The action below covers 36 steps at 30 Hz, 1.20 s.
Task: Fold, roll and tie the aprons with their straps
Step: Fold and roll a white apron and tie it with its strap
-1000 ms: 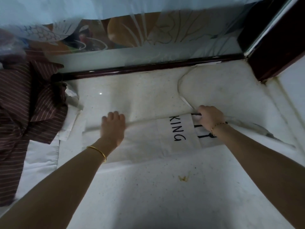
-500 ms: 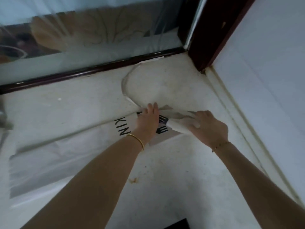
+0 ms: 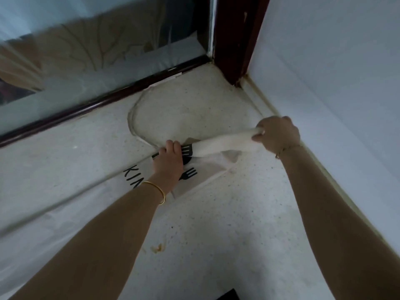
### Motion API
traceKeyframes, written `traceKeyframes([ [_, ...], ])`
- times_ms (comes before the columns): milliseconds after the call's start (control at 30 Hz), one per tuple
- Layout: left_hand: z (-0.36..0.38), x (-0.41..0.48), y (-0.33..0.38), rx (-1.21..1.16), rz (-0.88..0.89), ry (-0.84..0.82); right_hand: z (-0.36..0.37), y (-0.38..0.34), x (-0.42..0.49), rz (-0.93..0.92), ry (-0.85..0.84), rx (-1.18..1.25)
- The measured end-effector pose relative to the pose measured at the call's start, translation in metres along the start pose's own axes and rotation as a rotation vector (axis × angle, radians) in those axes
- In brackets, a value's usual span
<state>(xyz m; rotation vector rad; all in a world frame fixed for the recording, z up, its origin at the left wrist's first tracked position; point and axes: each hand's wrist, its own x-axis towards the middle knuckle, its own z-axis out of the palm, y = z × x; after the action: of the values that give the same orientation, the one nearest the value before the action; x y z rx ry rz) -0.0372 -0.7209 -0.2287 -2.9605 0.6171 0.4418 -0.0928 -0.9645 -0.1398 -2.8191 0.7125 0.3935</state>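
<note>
A white apron (image 3: 65, 204) with black letters and fork prints lies folded lengthwise on the pale speckled floor (image 3: 216, 234). My left hand (image 3: 170, 161) presses on its printed part, fingers curled over the far folded edge. My right hand (image 3: 277, 135) grips the bunched upper end of the apron (image 3: 227, 144) and holds it stretched off the floor towards the right wall. The white neck strap (image 3: 134, 118) loops on the floor beyond the left hand, up to the dark door rail.
A dark wooden door rail (image 3: 86, 107) with frosted glass runs along the back. A dark door post (image 3: 236, 40) stands in the corner, and a white wall (image 3: 335, 83) rises on the right. A small brown stain (image 3: 158, 247) marks the floor near me.
The view swung right. My left hand slid right along the apron to the print. My right hand gathered the upper end and pulled it up and right towards the wall.
</note>
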Motion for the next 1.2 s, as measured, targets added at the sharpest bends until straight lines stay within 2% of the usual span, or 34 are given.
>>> traceKeyframes([
  [167,-0.002,0.001,-0.006,-0.031,0.023,0.006,0.017,-0.001,0.038,0.191,0.061,0.410],
  [300,0.001,0.002,-0.011,-0.056,0.040,0.031,0.048,-0.013,0.048,0.250,0.182,0.698],
  [400,0.005,0.002,-0.014,-0.085,0.061,0.066,0.058,-0.023,0.053,0.232,0.281,0.501],
  [567,0.011,0.001,-0.015,-0.051,0.095,0.023,0.065,-0.028,0.053,0.111,0.286,0.109],
  [667,0.011,0.000,-0.024,-0.108,0.147,0.027,0.065,-0.054,0.039,-0.166,0.411,-0.076],
  [733,0.006,-0.003,-0.037,-0.315,0.213,0.045,0.070,-0.085,0.025,-0.417,0.331,-0.018],
  [800,0.000,-0.013,-0.056,-0.501,0.269,0.158,0.080,-0.120,0.010,-0.637,0.241,0.020],
  [900,0.000,-0.036,-0.102,-0.471,0.153,0.322,0.099,-0.172,-0.007,-0.869,0.103,0.019],
  [967,0.008,-0.054,-0.139,-0.403,0.046,0.281,0.106,-0.198,-0.014,-0.943,0.013,-0.073],
  [1067,0.018,-0.083,-0.189,-0.268,-0.100,0.059,0.107,-0.220,-0.018,-0.922,-0.046,-0.276],
  [1133,0.025,-0.097,-0.210,-0.197,-0.116,-0.042,0.104,-0.229,-0.018,-0.898,-0.055,-0.384],
  [1200,0.026,-0.101,-0.224,-0.202,-0.134,-0.067,0.102,-0.236,-0.015,-0.863,-0.080,-0.448],
])
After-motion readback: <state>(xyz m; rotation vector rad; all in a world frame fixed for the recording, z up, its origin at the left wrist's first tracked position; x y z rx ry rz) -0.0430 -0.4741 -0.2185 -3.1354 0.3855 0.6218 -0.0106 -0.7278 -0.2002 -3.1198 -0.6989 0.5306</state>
